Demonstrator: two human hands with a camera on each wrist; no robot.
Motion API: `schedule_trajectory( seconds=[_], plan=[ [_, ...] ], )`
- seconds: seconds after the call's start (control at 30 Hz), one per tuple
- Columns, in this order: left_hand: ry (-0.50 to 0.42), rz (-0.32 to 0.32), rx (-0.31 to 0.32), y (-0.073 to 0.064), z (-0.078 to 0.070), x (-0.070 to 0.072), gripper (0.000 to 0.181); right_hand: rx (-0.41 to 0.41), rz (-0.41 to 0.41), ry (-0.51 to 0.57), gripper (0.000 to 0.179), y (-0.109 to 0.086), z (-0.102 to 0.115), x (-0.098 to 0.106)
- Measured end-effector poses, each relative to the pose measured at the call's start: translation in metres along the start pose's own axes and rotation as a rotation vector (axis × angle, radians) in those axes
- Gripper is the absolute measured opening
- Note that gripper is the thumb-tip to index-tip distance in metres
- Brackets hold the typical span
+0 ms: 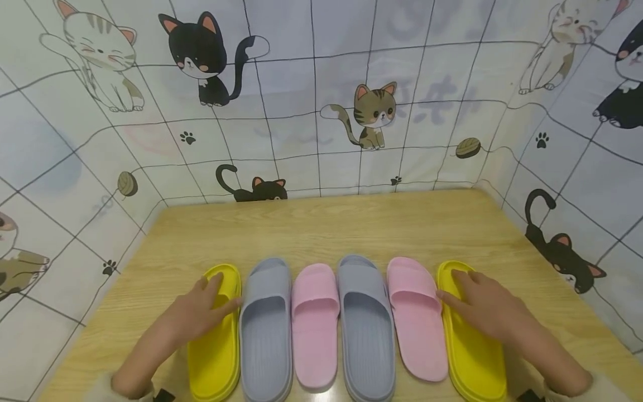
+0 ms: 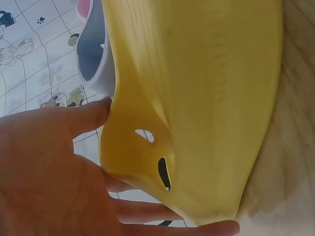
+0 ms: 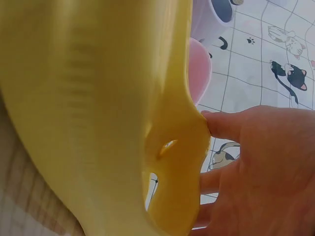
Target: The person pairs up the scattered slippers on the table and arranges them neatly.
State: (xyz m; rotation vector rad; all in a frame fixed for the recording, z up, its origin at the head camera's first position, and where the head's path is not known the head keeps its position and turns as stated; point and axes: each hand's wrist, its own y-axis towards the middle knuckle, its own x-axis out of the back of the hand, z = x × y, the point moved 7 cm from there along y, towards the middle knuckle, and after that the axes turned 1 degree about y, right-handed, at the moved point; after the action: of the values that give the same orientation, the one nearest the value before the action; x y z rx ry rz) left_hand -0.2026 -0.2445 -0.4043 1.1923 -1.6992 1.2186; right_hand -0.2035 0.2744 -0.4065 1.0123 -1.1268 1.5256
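Wall covering point(image 1: 291, 134) with a grid and cartoon cats point(image 1: 198, 50) surrounds a wood-grain table point(image 1: 321, 229) in the head view; faint purple marks point(image 1: 442, 100), resembling characters, are too pale to be read. Six slippers lie side by side, toes toward the rear wall: left yellow slipper point(image 1: 213, 357), left grey slipper point(image 1: 266, 346), left pink slipper point(image 1: 315, 335), right grey slipper point(image 1: 368, 340), right pink slipper point(image 1: 421, 335), right yellow slipper point(image 1: 477, 357). Both yellow straps are largely hidden beneath the hands; the heel ends of the yellow and grey slippers meet or pass the lower frame edge, and the pale sleeves point(image 1: 123, 388) are cut off. Left hand point(image 1: 198, 312) and right hand point(image 1: 487, 304) are spread, fingers extended over the toe ends of the two yellow slippers, each thumb pointing inward across the row. Left wrist view: the left yellow slipper fills the center, blurred, with two openings visible in its strap; the left hand lies open against it, thumb tip at the strap's edge and fingers reaching along the toe, parts of them hidden behind the yellow material. Right wrist view: the right yellow slipper runs out of frame at top and bottom; the right hand, likewise unclenched, touches the strap's edge with its thumb, the other fingertips concealed behind the strap, while pink and grey slippers appear only in part beyond.
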Motion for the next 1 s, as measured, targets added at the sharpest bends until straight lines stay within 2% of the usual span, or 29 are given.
schedule_trajectory(
  seconds=[0.3,0.6,1.0],
  plan=[
    [0.03,0.006,-0.01,0.001,-0.006,-0.002,0.096,-0.013,-0.012,-0.002,0.09,0.003,-0.002,0.001],
    [0.054,-0.006,0.012,0.003,-0.003,0.001,0.09,0.024,-0.033,0.024,0.086,0.016,-0.005,0.005],
    [0.078,-0.01,-0.016,0.015,0.0,0.007,0.086,0.081,-0.018,0.105,0.08,0.035,-0.011,0.006]
  ],
)
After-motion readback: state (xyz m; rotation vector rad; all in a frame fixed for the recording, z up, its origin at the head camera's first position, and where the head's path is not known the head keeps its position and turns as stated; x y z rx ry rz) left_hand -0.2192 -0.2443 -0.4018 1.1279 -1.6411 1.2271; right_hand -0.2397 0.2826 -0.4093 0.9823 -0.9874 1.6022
